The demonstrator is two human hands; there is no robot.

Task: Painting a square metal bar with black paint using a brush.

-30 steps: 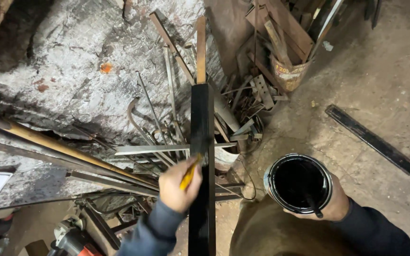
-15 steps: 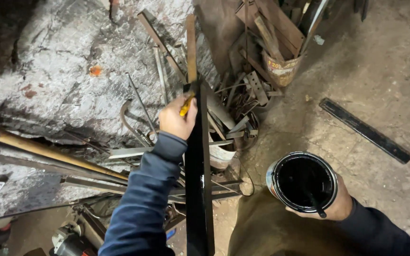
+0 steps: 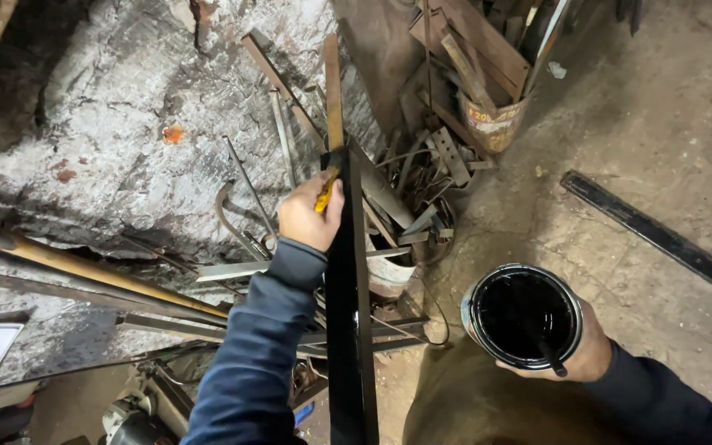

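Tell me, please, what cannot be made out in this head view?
- Brush: bristles hidden behind the black bar; the left hand covers most of the handle.
- Bar: lower end cut off by the bottom edge.
- Can: its outside is hidden by the right hand.
- Scrap pile: pieces too tangled to tell apart.

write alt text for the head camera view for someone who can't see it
The left hand holds a yellow-handled brush against a long black-painted metal bar, while the right hand holds an open can of black paint. Scrap metal is heaped against a rough wall.
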